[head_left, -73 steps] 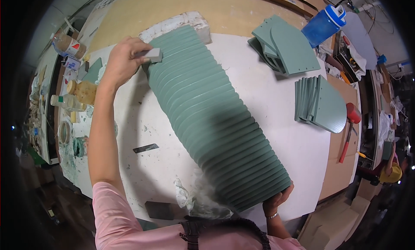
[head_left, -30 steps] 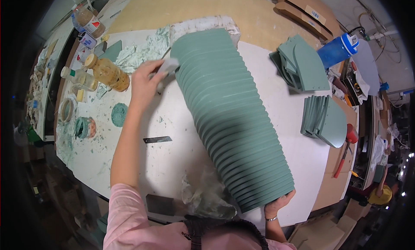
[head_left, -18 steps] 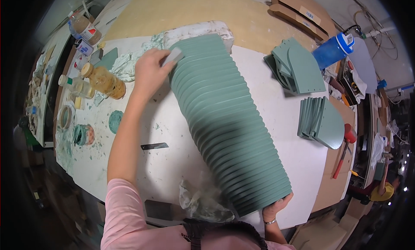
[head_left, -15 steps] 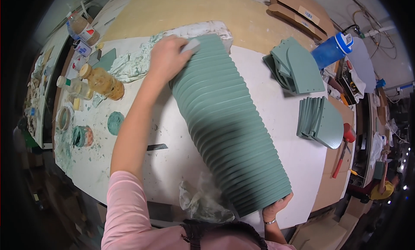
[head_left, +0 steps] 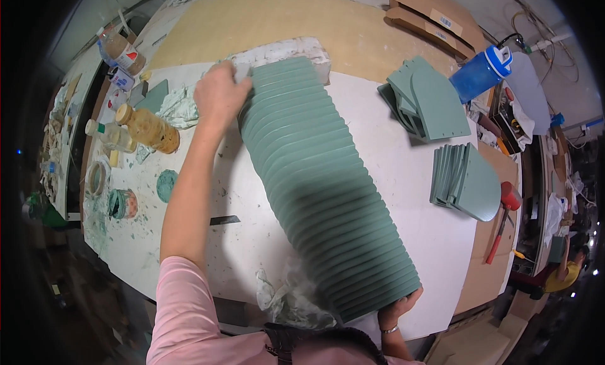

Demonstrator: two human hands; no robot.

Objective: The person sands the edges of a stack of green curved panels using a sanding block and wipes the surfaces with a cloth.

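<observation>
A long row of green painted panels [head_left: 324, 188] stands on edge across the white table [head_left: 403, 169], running from near me to the far side. My left hand [head_left: 217, 94] reaches to the row's far left end and grips a small grey block [head_left: 241, 72] pressed against the panels' edges. My right hand [head_left: 396, 309] holds the near end of the row at the table's front edge, fingers curled on the last panel.
A white foam block [head_left: 287, 50] backs the row's far end. Two smaller green panel stacks [head_left: 428, 100] [head_left: 466, 182] lie at the right, beside a blue bottle [head_left: 482, 72] and a red mallet [head_left: 504, 207]. Jars [head_left: 148, 128], paint tins and rags crowd the left. Crumpled rags [head_left: 290, 295] lie near me.
My left hand with the grey block has slid along the row's left edge away from me, reaching the far end. My right hand has stayed at the near end.
</observation>
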